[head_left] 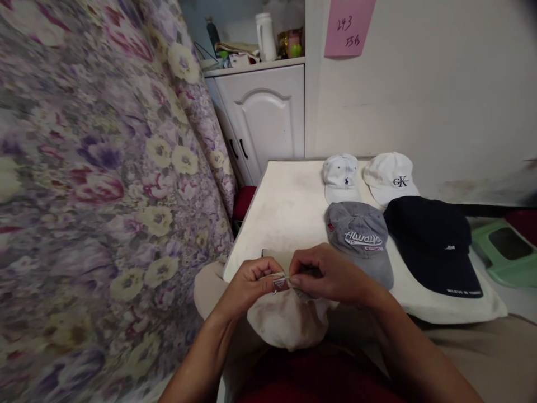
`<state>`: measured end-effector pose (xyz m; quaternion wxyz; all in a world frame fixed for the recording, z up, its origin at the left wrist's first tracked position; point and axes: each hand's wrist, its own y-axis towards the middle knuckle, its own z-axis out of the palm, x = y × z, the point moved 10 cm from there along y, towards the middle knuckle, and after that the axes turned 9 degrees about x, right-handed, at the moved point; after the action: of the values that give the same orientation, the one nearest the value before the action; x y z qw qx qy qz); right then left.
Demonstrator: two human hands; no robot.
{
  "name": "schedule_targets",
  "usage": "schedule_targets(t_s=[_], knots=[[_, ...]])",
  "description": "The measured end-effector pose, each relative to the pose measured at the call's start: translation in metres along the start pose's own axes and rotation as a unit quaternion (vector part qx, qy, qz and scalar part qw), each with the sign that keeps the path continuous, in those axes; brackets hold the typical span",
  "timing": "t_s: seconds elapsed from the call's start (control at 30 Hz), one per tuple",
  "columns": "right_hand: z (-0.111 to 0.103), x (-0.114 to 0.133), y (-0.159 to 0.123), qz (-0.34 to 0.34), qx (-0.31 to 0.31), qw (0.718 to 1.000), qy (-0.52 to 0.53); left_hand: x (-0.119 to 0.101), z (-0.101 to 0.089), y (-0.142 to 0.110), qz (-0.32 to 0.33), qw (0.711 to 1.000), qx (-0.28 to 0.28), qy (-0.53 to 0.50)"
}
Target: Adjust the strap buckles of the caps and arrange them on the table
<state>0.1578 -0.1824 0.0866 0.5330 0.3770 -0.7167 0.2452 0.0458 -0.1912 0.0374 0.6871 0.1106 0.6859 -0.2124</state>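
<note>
A beige cap point(285, 322) lies at the near edge of the white table point(285, 201), over my lap. My left hand point(251, 282) and my right hand point(325, 277) meet above it. Both are closed in a pinch on a small strap piece with a metal buckle point(280, 283) at the cap's back. Behind my right hand lies a grey cap point(361, 235) with white lettering. A black cap point(434, 240) sits to its right. Two white caps point(342, 173) point(390, 176) rest further back by the wall.
A floral-covered mattress or cushion point(104, 184) leans along the left side. A white cabinet point(262, 115) with a jug and bottles on top stands behind. A pink paper note point(348, 25) hangs on the wall. A green plastic stool point(503, 249) sits at the right.
</note>
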Motion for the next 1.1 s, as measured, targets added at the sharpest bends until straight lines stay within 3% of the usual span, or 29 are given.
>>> schedule_targets(t_s=[0.33,0.87,1.1], knots=[[0.002,-0.001,0.004,-0.011,0.051,0.999,0.007,-0.001,0.002,0.000,-0.009,1.000,0.001,0.018],[0.000,-0.002,0.003,-0.022,0.003,1.000,-0.016,-0.003,0.006,0.001,-0.009,1.000,0.012,0.012],[0.001,-0.012,0.001,-0.014,0.007,0.997,0.073,-0.001,0.005,0.003,-0.004,1.000,0.005,-0.009]])
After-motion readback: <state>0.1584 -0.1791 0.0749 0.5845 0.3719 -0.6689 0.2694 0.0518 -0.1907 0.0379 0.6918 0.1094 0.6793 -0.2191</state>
